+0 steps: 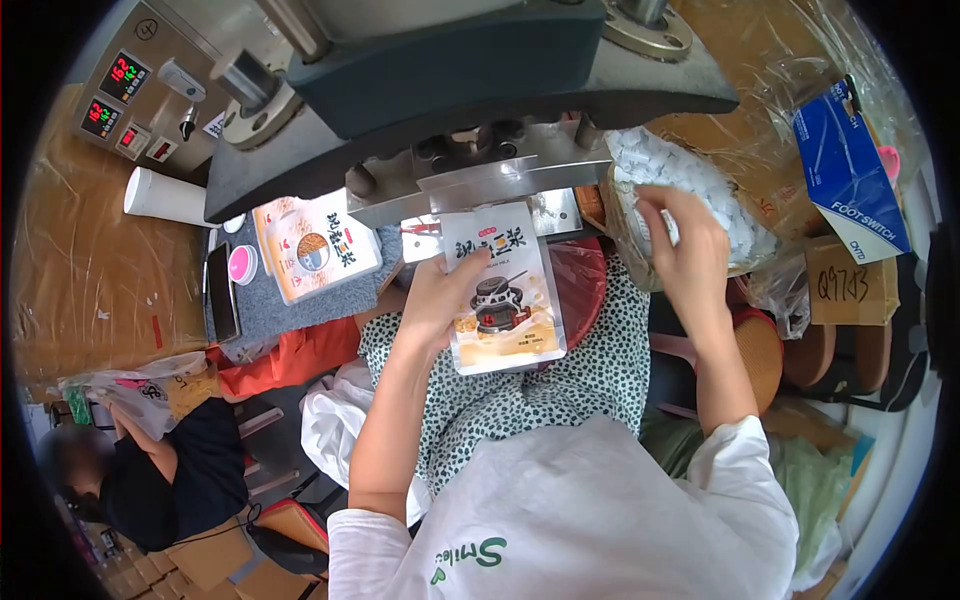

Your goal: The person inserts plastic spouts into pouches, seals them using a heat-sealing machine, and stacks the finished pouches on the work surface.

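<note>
My left hand (432, 303) grips a printed stand-up pouch (507, 335) by its left side, thumb across the front. The pouch is white with a golden lower part, dark lettering and a picture of a stone mill. Its top edge lies just below the metal jaw (490, 180) of a press. On the right, my right hand (688, 240) is over an open bag of small white pieces (680, 165), with thumb and fingers curled together. Whatever may be between those fingertips is too small to make out.
A stack of printed pouches (312, 250) lies on a grey cloth (270, 318) at left, beside a phone (222, 290). The control box (135, 90) shows lit digits. At right are a blue box (845, 165) and a cardboard box (850, 285). Another person (190, 470) sits at lower left.
</note>
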A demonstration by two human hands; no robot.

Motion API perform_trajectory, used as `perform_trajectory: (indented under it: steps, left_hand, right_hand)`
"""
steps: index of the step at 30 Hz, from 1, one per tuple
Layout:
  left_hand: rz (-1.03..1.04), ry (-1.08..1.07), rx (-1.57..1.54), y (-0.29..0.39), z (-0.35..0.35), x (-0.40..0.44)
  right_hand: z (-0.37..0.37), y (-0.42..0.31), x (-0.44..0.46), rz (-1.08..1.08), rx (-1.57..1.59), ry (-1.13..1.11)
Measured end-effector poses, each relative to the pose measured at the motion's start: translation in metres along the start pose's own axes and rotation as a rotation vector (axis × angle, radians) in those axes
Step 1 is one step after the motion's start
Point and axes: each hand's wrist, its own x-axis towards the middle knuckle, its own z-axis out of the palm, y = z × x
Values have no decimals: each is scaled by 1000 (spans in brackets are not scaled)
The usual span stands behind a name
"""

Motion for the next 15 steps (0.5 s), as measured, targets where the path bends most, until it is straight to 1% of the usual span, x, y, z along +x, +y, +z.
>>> perform_trajectory:
  steps: [1,4,6,7,8,9,11,13,14,15]
  left_hand:
    - [-6,-2,4,-1,0,-1]
    - [55,28,177,-11,-9,3]
    - [191,258,833,-2,-41,7]
    - [392,412,663,16,-41,-5]
    - [703,628,1179,7,-77,2]
    - [687,806,1727,-6,-99,0]
    - [702,660,1844,-32,-115,-14]
    - [640,527,1686,-27,-114,-38]
    - [777,582,1501,-22,-116,-46]
    - [701,663,1453,-21,-116,-56]
  right_hand:
    - [-1,5,5,-2,-167,-13]
    - [21,27,4,102,-253,-300]
    - [19,30,6,111,-148,-321]
    - [18,30,5,121,-94,-335]
    - [16,33,3,134,-22,-318]
    - [13,37,1,144,47,-300]
    - [5,33,6,172,171,-270]
    - [-13,13,8,233,289,-259]
    - [-15,11,7,204,421,-294]
    - [-15,1,6,255,586,-354]
